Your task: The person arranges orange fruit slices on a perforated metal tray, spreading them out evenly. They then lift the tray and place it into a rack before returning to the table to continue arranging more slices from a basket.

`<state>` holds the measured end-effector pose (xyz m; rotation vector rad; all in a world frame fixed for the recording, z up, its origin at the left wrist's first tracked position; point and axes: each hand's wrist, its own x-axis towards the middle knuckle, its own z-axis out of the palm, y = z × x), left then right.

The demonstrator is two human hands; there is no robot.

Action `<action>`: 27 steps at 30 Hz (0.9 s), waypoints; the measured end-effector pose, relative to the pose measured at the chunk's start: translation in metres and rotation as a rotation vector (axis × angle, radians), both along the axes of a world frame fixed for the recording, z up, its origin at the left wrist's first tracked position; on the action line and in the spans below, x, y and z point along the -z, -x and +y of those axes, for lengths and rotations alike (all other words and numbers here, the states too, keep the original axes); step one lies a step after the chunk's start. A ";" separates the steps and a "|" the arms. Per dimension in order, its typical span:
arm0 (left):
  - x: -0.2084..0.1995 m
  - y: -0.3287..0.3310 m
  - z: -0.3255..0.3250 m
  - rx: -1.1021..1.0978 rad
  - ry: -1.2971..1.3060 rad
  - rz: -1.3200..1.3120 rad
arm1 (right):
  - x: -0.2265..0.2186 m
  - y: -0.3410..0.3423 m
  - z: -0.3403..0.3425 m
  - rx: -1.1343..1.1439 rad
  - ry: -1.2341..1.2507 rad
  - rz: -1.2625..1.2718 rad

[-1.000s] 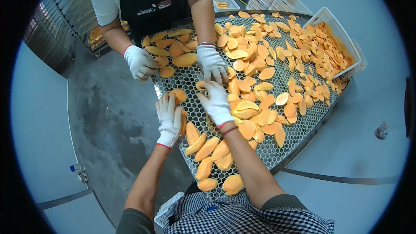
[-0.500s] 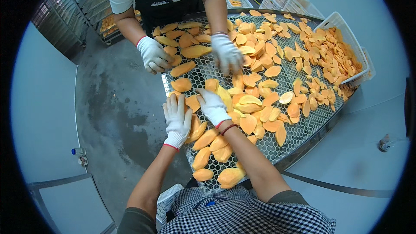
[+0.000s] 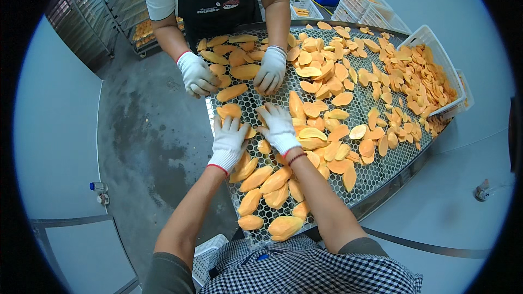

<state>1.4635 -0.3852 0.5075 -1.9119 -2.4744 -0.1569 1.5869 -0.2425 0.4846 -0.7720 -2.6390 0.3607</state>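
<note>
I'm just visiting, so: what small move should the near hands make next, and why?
Perhaps the right hand should slide one slice off the pile beside it onto the bare mesh toward the left hand, because the pile's slices overlap.

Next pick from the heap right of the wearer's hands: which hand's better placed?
Right, most likely. The right hand lies just left of the heap of orange-coloured pieces; the left hand is near the left edge of the mesh table, with the right hand between it and the heap.
</note>
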 end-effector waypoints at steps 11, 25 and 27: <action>-0.005 0.022 0.008 0.006 -0.052 -0.314 | 0.009 0.020 0.030 -0.338 0.648 0.179; 0.027 0.008 0.010 -0.169 -0.259 -0.118 | 0.016 0.033 0.012 -0.454 0.128 0.028; 0.032 0.012 0.007 -0.128 -0.311 -0.079 | -0.001 0.032 0.007 -0.421 0.219 -0.051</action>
